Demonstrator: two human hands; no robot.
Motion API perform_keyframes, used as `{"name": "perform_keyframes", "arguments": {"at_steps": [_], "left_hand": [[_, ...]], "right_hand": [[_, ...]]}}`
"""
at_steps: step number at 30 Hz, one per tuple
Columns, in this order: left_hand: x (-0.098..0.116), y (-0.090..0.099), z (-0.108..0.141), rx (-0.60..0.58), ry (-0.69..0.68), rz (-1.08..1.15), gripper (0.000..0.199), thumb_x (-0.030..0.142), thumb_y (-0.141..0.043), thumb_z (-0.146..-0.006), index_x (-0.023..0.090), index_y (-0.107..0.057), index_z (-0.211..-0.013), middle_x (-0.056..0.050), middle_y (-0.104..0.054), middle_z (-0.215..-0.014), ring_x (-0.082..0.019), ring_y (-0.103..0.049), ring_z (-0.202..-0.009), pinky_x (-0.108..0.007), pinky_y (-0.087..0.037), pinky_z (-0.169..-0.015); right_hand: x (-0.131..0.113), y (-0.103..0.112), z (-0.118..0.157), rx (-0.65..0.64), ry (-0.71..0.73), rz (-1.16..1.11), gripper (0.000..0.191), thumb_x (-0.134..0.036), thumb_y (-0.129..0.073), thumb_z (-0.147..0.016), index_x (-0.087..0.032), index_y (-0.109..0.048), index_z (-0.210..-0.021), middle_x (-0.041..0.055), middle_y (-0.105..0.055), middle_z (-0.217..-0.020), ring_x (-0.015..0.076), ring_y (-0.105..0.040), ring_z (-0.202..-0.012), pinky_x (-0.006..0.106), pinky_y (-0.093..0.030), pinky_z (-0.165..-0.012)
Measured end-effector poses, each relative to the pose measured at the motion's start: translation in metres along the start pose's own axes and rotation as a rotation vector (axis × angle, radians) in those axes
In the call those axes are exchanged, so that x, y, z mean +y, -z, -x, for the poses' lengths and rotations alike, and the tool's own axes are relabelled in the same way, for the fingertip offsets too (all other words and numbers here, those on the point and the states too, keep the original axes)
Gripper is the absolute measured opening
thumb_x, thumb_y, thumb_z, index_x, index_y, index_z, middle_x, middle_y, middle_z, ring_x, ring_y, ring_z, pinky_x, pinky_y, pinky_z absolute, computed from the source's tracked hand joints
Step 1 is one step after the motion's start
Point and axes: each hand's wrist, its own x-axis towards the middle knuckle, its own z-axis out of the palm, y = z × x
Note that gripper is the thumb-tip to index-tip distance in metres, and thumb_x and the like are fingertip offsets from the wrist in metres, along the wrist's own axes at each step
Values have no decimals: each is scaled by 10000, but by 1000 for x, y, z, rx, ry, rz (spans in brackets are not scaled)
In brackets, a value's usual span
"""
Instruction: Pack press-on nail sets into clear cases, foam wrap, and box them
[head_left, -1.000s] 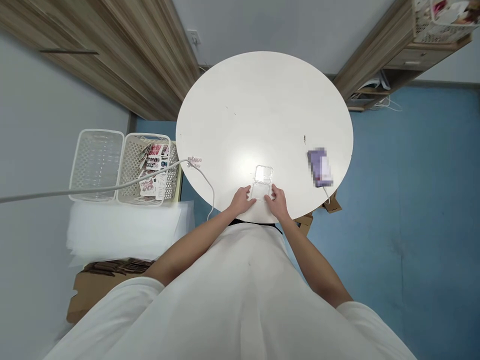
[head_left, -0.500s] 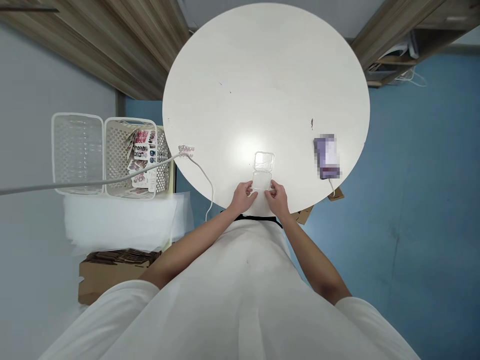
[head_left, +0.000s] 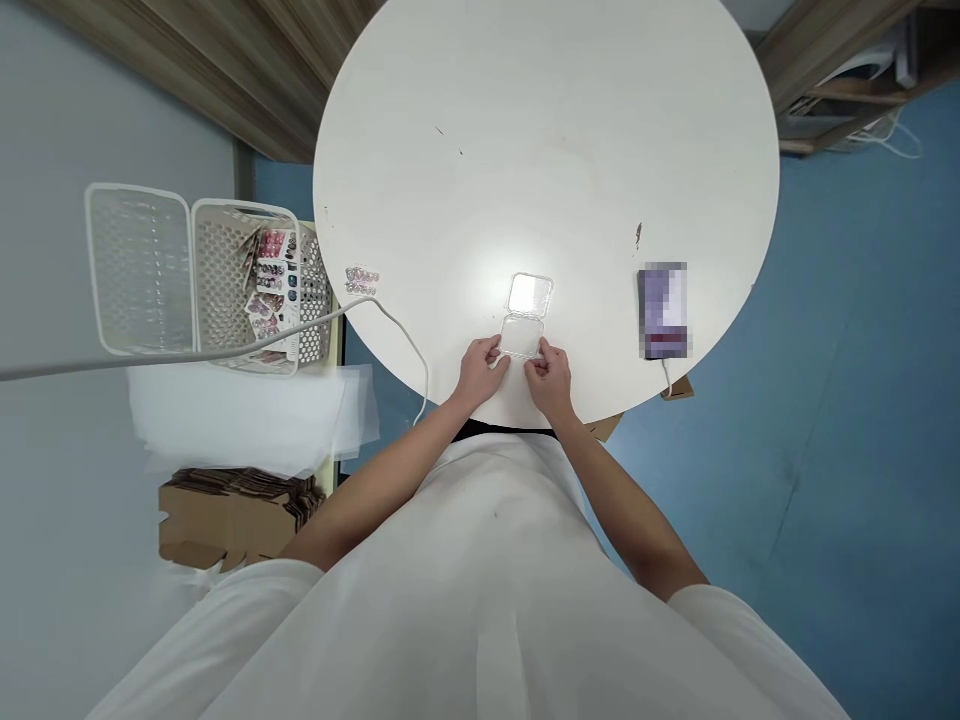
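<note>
- Head view: the left hand (head_left: 480,373) and the right hand (head_left: 551,380) are a little apart from each other at the near edge of the round white counter (head_left: 540,120).
- The left hand has its thumb and fingers partly curled, clamped lightly on the near left corner of a clear case (head_left: 522,337).
- The right hand mirrors it at the near right corner, thumb on the near side and fingertips along the right side; a narrow gap shows between thumb and fingers.
- The clear case lies unfolded on the counter, its lid (head_left: 531,296) on the far side and its base between the hands.
- Near the left edge of the counter lie some glossy pink pieces (head_left: 361,281), well apart from the hands.
- A pale cable (head_left: 401,325) comes in from the left, bends just beside those pieces and runs toward the near edge.
- On the right of the counter is a purple object (head_left: 664,310), pixelated, so its details cannot be told.
- Left of the counter, a white basket (head_left: 208,275) holds cards with coloured pieces (head_left: 271,272).
</note>
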Motion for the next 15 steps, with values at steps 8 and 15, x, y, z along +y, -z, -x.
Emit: {"name": "perform_keyframes", "arguments": {"at_steps": [8, 15], "left_hand": [[-2, -3, 3, 46, -34, -22, 431, 179, -568, -749, 176, -533, -1178, -68, -523, -1037, -142, -550, -926, -322, -474, -861], [-2, -5, 5, 55, -37, -30, 439, 188, -564, -756, 192, -522, -1194, -61, -523, -1033, -144, -544, -940, -329, -471, -868]], "right_hand": [[0, 2, 3, -29, -14, -68, 533, -233, -508, -782, -225, -418, -1307, 81, -427, -1098, 137, -581, -866, 341, -514, -841], [1, 4, 5, -35, -10, -83, 525, -243, -508, -776, -213, -428, -1293, 83, -422, -1104, 140, -577, -903, 335, -507, -846]]}}
